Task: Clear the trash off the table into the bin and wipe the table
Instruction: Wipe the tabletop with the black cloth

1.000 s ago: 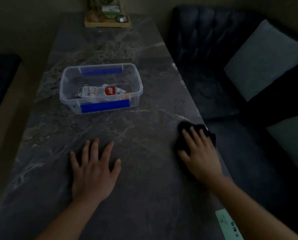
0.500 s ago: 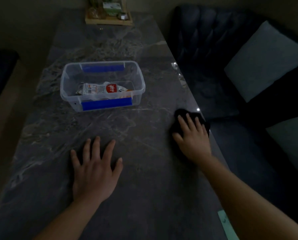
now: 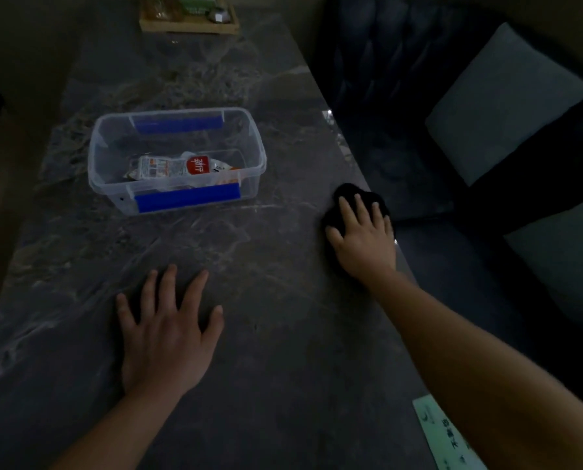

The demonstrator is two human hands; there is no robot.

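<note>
Your left hand (image 3: 168,334) lies flat, palm down, on the dark grey marble table (image 3: 283,351), fingers spread and holding nothing. Your right hand (image 3: 364,239) presses down on a crumpled black cloth (image 3: 354,195) with straight, slightly spread fingers. The cloth sits at the table's right edge, and its far part shows beyond your fingertips.

The clear plastic bin with blue handles (image 3: 93,157) stands further away, left of the cloth and well apart from both hands. A white food wrapper with a red label (image 3: 171,166) lies inside it on the bottom.

A wooden tray of small items (image 3: 188,27) sits at the table's far end. A pale green printed strip (image 3: 442,432) lies at the near right corner, partly under your right forearm. To the right is a dark blue sofa (image 3: 385,79) with a grey cushion (image 3: 507,103).
</note>
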